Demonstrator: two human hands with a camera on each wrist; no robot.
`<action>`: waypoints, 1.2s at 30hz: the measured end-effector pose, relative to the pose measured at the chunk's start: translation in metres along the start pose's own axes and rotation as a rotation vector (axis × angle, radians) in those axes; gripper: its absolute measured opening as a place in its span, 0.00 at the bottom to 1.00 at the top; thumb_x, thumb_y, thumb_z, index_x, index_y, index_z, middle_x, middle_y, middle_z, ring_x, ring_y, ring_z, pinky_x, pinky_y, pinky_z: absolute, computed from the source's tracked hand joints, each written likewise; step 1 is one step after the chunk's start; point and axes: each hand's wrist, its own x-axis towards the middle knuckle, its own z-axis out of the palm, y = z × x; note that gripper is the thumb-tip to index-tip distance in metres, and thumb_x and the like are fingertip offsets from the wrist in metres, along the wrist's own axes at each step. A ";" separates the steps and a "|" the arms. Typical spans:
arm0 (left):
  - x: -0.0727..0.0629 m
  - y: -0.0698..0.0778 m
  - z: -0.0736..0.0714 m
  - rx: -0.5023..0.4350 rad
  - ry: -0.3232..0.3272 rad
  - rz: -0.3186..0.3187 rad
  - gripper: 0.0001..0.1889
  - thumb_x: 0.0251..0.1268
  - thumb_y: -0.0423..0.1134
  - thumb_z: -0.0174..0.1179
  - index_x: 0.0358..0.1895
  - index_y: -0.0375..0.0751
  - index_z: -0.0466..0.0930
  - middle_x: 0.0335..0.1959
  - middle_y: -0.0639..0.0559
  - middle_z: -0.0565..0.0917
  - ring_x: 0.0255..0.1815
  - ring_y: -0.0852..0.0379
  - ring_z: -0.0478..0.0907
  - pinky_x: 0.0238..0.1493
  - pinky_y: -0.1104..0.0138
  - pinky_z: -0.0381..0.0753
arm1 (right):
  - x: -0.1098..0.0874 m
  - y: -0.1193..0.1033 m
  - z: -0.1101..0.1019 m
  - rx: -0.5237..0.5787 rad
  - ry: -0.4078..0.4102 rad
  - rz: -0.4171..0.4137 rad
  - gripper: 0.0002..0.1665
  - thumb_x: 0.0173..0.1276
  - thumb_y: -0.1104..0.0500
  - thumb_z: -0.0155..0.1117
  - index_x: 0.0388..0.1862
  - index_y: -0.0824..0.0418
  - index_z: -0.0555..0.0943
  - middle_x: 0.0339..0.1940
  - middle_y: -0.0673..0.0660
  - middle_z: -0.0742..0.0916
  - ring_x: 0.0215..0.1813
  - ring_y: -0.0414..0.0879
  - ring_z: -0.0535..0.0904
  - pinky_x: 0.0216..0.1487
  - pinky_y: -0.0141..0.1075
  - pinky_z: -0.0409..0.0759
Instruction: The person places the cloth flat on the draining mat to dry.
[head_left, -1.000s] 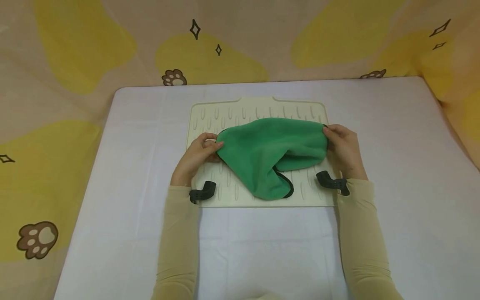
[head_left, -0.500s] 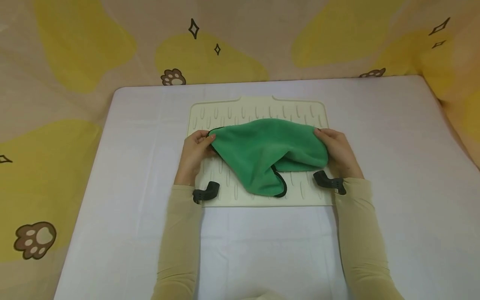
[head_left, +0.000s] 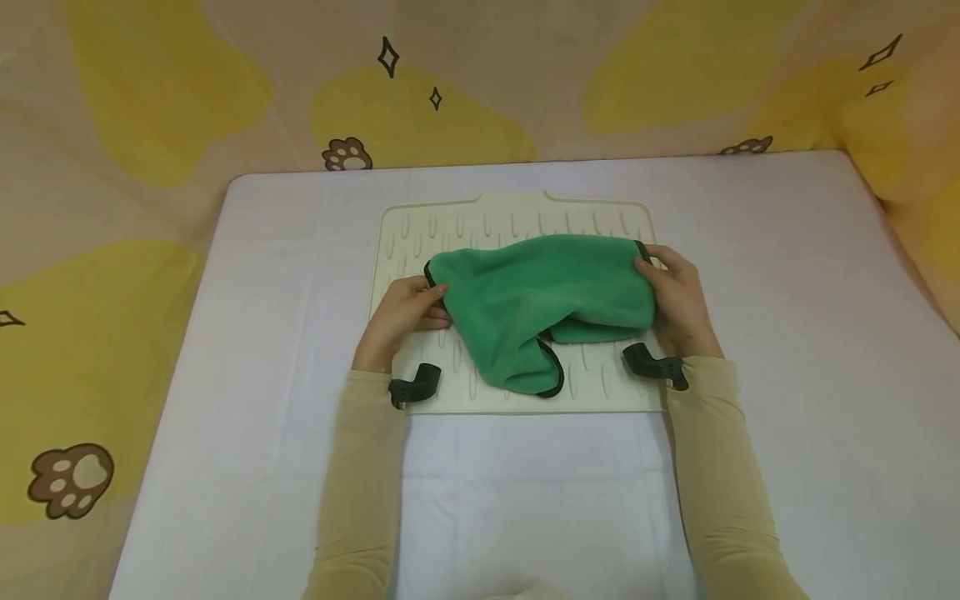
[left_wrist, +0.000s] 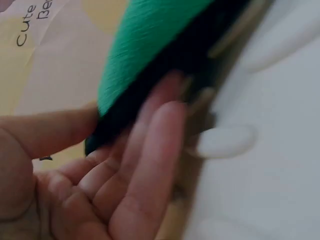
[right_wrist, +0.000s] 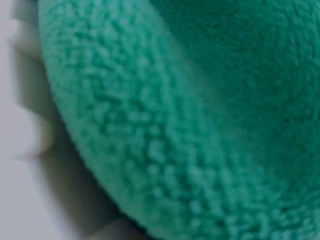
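Note:
A green cloth [head_left: 555, 279] with dark edging is stretched between both hands above a pale ridged mat [head_left: 420, 218]. At its left edge, my left hand [head_left: 401, 317] pinches the dark border between thumb and fingers; the left wrist view shows the thumb against the edge of the cloth [left_wrist: 145, 45]. My right hand [head_left: 678, 296] grips the upper right corner, thumb on top. One flap of the cloth hangs down in the middle with its rounded dark-edged corner showing. In the right wrist view, the fuzzy cloth [right_wrist: 150, 140] fills most of the picture and hides the right fingers.
The mat lies on a table with a white cover [head_left: 525, 492]. Behind the table hangs a yellow and beige patterned curtain [head_left: 480, 83]. Each wrist carries a small dark camera mount, the left mount [head_left: 416, 385] and the right mount [head_left: 652, 364].
The left hand went out to the left, then came back right and lower along the cloth's edge. The right hand shifted slightly left, and its corner of dark edging now shows. The hanging flap moved left.

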 end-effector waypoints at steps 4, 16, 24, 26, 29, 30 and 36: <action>0.006 -0.001 -0.007 0.045 0.087 0.011 0.14 0.74 0.36 0.48 0.48 0.23 0.73 0.26 0.48 0.79 0.21 0.61 0.79 0.30 0.70 0.82 | 0.000 0.002 0.003 0.045 -0.020 0.014 0.13 0.69 0.61 0.60 0.50 0.62 0.79 0.38 0.52 0.84 0.38 0.40 0.80 0.38 0.27 0.79; 0.044 0.024 -0.035 0.198 0.298 0.122 0.14 0.72 0.39 0.51 0.40 0.27 0.77 0.22 0.55 0.70 0.20 0.63 0.66 0.24 0.71 0.68 | 0.017 -0.004 0.018 -0.278 0.096 -0.011 0.22 0.72 0.55 0.55 0.61 0.63 0.74 0.46 0.57 0.82 0.39 0.39 0.79 0.40 0.30 0.76; 0.041 0.015 -0.030 0.091 0.192 0.002 0.24 0.73 0.47 0.49 0.55 0.25 0.73 0.36 0.43 0.78 0.28 0.62 0.78 0.38 0.69 0.81 | 0.021 0.001 0.014 -0.670 0.051 0.040 0.28 0.73 0.51 0.51 0.65 0.66 0.69 0.55 0.69 0.79 0.51 0.55 0.78 0.46 0.36 0.75; 0.030 0.012 -0.028 0.125 0.136 0.002 0.25 0.73 0.48 0.48 0.55 0.25 0.73 0.39 0.41 0.78 0.31 0.61 0.78 0.39 0.68 0.82 | 0.017 0.001 0.011 -0.675 0.050 0.026 0.29 0.72 0.49 0.52 0.63 0.68 0.70 0.53 0.69 0.81 0.49 0.54 0.78 0.46 0.35 0.74; 0.013 0.008 -0.024 0.132 0.072 -0.010 0.25 0.72 0.47 0.50 0.54 0.24 0.73 0.39 0.41 0.77 0.32 0.59 0.78 0.39 0.68 0.82 | 0.009 -0.002 0.004 -0.658 0.081 0.009 0.30 0.71 0.46 0.53 0.61 0.66 0.73 0.47 0.66 0.82 0.44 0.47 0.76 0.44 0.32 0.72; 0.008 0.007 -0.022 0.131 0.050 -0.020 0.24 0.72 0.47 0.50 0.53 0.24 0.73 0.38 0.42 0.77 0.31 0.59 0.78 0.38 0.68 0.82 | 0.005 -0.004 0.002 -0.654 0.092 0.006 0.30 0.71 0.45 0.53 0.60 0.66 0.74 0.45 0.64 0.82 0.42 0.45 0.75 0.43 0.31 0.71; -0.012 -0.001 -0.014 0.129 -0.062 -0.057 0.22 0.72 0.47 0.51 0.45 0.25 0.74 0.29 0.47 0.79 0.25 0.59 0.79 0.35 0.68 0.83 | -0.012 -0.010 -0.011 -0.537 0.025 0.020 0.28 0.72 0.49 0.54 0.54 0.75 0.75 0.30 0.47 0.81 0.31 0.35 0.77 0.35 0.26 0.78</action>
